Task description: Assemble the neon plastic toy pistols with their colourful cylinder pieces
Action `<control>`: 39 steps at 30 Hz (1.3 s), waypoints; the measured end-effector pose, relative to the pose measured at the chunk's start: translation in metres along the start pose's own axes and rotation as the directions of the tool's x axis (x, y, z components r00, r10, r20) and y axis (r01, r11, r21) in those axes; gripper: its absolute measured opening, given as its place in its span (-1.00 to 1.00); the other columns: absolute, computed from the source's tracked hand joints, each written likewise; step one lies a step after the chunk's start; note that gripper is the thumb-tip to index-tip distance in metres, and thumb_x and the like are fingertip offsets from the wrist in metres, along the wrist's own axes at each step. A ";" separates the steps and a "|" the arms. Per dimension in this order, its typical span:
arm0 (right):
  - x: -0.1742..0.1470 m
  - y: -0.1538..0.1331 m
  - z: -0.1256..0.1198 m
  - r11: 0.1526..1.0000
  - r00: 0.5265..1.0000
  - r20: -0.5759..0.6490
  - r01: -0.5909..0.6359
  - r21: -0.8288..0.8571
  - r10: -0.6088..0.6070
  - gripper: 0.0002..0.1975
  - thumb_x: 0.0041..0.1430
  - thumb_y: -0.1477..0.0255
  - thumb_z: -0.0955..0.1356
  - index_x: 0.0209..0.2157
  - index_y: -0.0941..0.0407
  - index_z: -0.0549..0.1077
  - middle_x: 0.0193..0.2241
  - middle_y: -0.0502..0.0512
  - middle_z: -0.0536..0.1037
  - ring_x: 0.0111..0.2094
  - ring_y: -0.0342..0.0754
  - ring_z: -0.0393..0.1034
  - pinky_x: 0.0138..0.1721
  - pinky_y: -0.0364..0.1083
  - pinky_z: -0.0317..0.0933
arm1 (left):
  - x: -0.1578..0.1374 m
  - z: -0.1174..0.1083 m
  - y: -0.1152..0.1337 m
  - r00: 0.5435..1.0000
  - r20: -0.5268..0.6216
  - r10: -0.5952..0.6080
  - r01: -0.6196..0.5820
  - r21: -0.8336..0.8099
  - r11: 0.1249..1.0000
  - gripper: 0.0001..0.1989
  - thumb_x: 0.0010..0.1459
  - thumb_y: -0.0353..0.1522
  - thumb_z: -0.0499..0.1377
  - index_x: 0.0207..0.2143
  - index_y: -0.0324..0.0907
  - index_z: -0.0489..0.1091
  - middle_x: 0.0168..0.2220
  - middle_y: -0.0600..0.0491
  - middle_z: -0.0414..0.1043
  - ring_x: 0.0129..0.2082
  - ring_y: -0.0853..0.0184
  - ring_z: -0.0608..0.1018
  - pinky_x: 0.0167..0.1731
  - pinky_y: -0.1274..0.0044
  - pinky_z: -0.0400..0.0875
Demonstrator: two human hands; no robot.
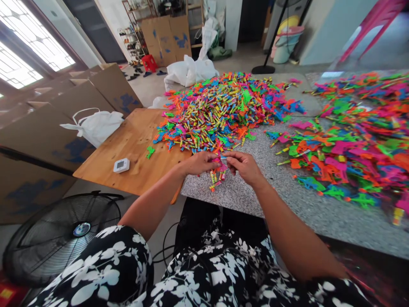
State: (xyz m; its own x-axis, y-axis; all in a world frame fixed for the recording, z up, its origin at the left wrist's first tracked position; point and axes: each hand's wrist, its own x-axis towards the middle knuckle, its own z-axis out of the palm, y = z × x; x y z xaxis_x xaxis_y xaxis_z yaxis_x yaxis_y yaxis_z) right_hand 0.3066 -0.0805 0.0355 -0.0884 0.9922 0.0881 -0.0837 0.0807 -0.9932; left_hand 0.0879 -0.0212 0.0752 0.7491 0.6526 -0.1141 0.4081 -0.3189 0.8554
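Well, my left hand (201,163) pinches a pink toy (220,164) between thumb and fingers, near the front of the stone top (268,181). My right hand (245,167) meets it from the other side, thumb and fingertips drawn close together; a small blue bit (224,157) shows at their tips, but I cannot tell whether they grip it or only touch it.

What could go wrong, I judge, is a slip: the toy is small and partly covered by my fingers, so a loose pinch or a crooked push could twist it out. Striped tubes (213,177) lie right beneath, towards the edge nearest me, and a low wrist might knock one over the side. The pile (214,117) rises just beyond my knuckles, all loose bits, and a nudge at its foot could bring more sliding down. The heap (345,149) to my right lies well apart from my hand, though a wide swing of the arm could catch it.

As for pose, both forearms (289,221) reach forward and inward, hands meeting at the point. My left wrist lies nearly level over the board (134,147); on the right, the lower fingers curl under
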 end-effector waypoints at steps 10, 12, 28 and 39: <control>-0.023 -0.005 -0.027 0.945 0.986 0.100 -0.094 -0.314 0.131 -0.65 0.19 0.17 0.46 -0.12 0.11 0.67 -0.62 -0.09 0.42 -0.65 -0.19 0.21 -0.61 -0.15 0.10 | 0.010 0.018 -0.005 0.967 0.182 -0.179 0.207 -0.147 0.967 -0.64 0.17 -0.08 0.35 -0.34 -0.22 0.50 -0.59 0.14 0.40 -0.65 0.48 0.37 -0.58 0.60 0.22; -0.032 0.000 -0.037 0.945 0.975 0.118 -0.148 -0.293 0.189 -0.64 0.16 0.16 0.48 -0.12 0.11 0.67 -0.61 -0.08 0.44 -0.64 -0.18 0.23 -0.60 -0.15 0.12 | 0.016 0.030 -0.005 0.955 0.246 -0.165 0.206 -0.152 0.967 -0.63 0.17 -0.07 0.35 -0.34 -0.21 0.50 -0.56 0.12 0.44 -0.61 0.44 0.44 -0.52 0.58 0.31; -0.023 0.055 -0.118 0.932 0.762 -0.645 -0.271 -0.240 0.055 -0.82 0.15 0.36 0.40 -0.22 0.09 0.58 -0.25 0.10 0.69 -0.45 -0.08 0.51 -0.40 -0.11 0.42 | 0.101 0.142 0.004 0.954 -0.224 -0.198 0.292 0.554 0.780 -0.46 0.35 0.00 0.17 0.10 -0.25 0.46 0.12 -0.24 0.50 0.12 -0.03 0.58 0.06 0.27 0.48; 0.062 0.071 -0.072 0.443 0.989 -0.086 -0.131 -0.887 0.121 -0.76 0.35 0.43 0.36 -0.07 0.09 0.68 -0.03 0.15 0.70 0.03 0.03 0.56 0.09 -0.11 0.32 | 0.069 0.140 -0.012 0.970 -0.185 -0.157 0.239 0.615 0.752 -0.44 0.22 -0.29 0.32 0.22 -0.27 0.31 0.13 -0.25 0.46 0.17 -0.02 0.53 0.11 0.27 0.46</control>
State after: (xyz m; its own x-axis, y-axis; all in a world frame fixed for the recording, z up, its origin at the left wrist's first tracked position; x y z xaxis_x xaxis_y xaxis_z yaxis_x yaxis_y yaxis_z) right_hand 0.3666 -0.0069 -0.0352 -0.0120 0.9991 -0.0395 0.8548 -0.0102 -0.5189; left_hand 0.2078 -0.0682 -0.0134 0.5661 0.8103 -0.1518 0.8066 -0.5064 0.3050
